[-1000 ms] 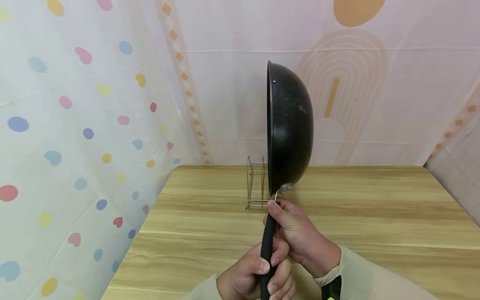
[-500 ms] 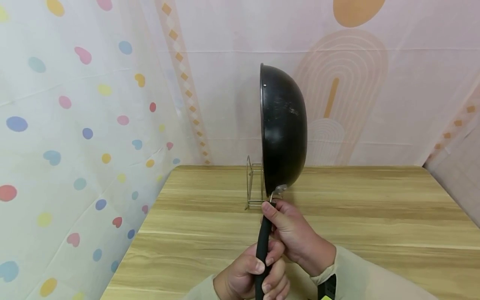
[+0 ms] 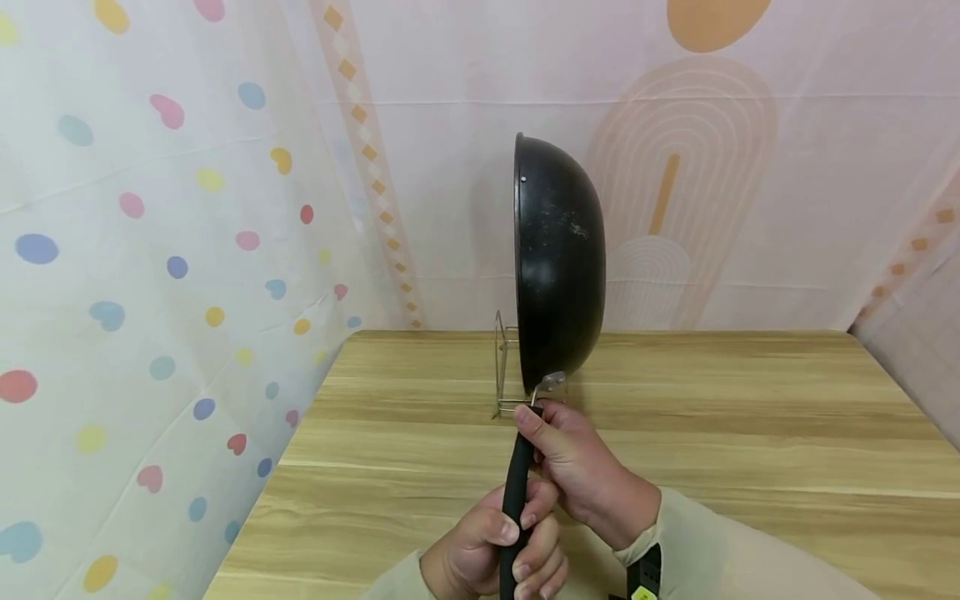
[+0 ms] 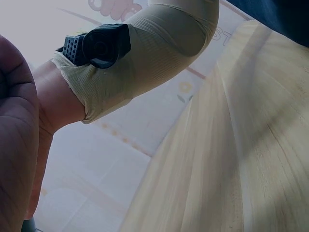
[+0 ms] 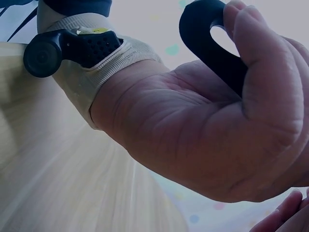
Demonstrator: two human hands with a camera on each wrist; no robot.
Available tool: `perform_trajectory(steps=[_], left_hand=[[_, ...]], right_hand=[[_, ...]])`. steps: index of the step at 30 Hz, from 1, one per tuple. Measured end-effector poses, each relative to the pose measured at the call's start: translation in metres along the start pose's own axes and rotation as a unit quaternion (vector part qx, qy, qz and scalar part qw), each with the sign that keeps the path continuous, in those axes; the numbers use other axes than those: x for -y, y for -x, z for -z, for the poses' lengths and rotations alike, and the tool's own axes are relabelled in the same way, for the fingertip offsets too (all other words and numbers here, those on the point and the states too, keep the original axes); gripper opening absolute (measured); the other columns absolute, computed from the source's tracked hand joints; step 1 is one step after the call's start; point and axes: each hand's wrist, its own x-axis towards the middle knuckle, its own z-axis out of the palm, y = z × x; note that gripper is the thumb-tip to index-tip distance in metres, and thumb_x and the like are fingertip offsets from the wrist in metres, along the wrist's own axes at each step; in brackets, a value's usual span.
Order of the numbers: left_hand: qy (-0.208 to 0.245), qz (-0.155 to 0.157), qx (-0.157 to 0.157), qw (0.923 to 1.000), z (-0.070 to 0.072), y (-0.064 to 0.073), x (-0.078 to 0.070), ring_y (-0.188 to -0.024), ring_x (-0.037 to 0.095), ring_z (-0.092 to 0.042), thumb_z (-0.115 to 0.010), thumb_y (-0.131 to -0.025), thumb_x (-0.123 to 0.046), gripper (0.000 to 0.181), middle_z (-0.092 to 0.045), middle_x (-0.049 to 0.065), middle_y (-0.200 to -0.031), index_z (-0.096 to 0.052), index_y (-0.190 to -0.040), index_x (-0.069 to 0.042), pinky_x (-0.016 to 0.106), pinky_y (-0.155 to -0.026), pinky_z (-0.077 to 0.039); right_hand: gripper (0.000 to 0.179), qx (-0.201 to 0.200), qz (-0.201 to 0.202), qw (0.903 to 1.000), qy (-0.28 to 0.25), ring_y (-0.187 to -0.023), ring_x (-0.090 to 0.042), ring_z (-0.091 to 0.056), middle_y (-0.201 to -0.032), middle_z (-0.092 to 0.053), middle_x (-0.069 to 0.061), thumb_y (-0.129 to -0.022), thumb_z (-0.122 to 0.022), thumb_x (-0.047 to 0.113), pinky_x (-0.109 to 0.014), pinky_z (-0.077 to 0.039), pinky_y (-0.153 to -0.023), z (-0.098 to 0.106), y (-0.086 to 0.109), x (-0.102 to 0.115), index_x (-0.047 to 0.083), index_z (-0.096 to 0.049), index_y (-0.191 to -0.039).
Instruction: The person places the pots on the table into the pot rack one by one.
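Note:
A deep black wok is held on edge, its mouth facing left and its scuffed round underside facing right. My left hand wraps round the lower part of the black handle. Higher up, just under the metal joint, my right hand grips the same handle, thumb on top. Behind the wok's lower rim a thin wire rack stands on the table, its right part hidden by the wok. In the right wrist view the looped end of the handle pokes out past the left hand.
The wooden table runs back to a pale printed curtain. Another curtain with coloured dots hangs along the left. A dark wrist camera sits at the right cuff.
Both hands have shifted the wok leftward and slightly down, so it now overlaps more of the wire rack. Neither hand has altered its grip on the handle.

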Motion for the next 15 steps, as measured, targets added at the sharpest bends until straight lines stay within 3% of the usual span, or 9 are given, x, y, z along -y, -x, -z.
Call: perform_trajectory(steps=[9, 15], left_hand=[[0.019, 0.003, -0.024, 0.9995, 0.0008, 0.0048, 0.0012, -0.041, 0.017, -0.042, -0.053, -0.097, -0.029, 0.015, -0.038, 0.001, -0.054, -0.040, -0.091, -0.026, 0.024, -0.065, -0.047], [0.024, 0.002, -0.021, 0.9995, 0.0030, 0.0073, 0.0007, -0.041, 0.017, -0.042, -0.053, -0.097, -0.029, 0.015, -0.039, 0.000, -0.053, -0.040, -0.091, -0.026, 0.023, -0.065, -0.048]], right_hand=[[0.029, -0.004, 0.006, 1.0000, 0.005, -0.067, -0.011, -0.044, -0.069, -0.046, 0.008, -0.100, -0.073, 0.031, -0.023, -0.039, -0.064, -0.0022, -0.0036, -0.0043, 0.015, -0.056, -0.083], [0.028, -0.003, 0.009, 0.9999, 0.008, -0.068, -0.011, -0.045, -0.069, -0.047, 0.008, -0.101, -0.073, 0.028, -0.024, -0.039, -0.065, -0.0029, -0.0063, -0.0064, 0.015, -0.057, -0.082]])
